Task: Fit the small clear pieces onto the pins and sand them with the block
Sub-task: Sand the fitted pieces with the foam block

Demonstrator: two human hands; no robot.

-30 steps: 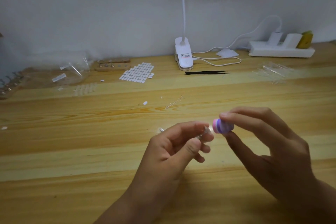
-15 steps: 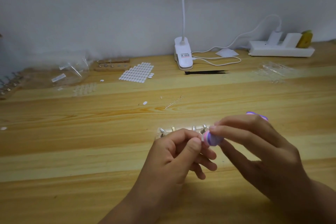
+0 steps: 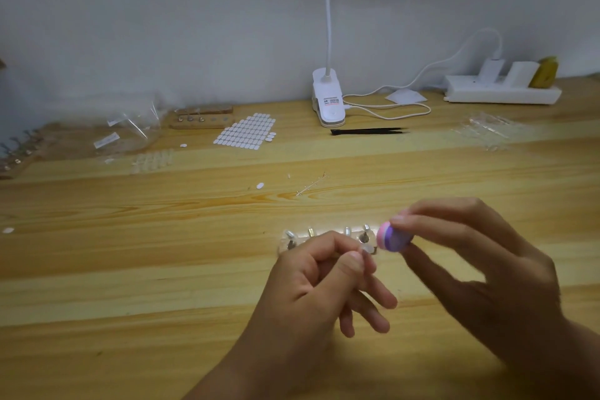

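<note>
My left hand (image 3: 318, 286) pinches a small clear piece (image 3: 366, 249) between thumb and forefinger; it is too blurred to tell its shape. My right hand (image 3: 487, 269) holds the sanding block (image 3: 394, 239), rounded and layered pink and purple, between thumb tip and forefinger, just beside that piece. Behind my left fingers, a glossy clear strip carrying the metal pins (image 3: 346, 232) lies on the grained pine table (image 3: 130, 269). At the back, a white plastic clip lamp (image 3: 328, 101) carries a printed label, its writing too small to read. Near it lie a sheet of white oval stickers (image 3: 246, 131) and slim black tweezers (image 3: 368, 131).
</note>
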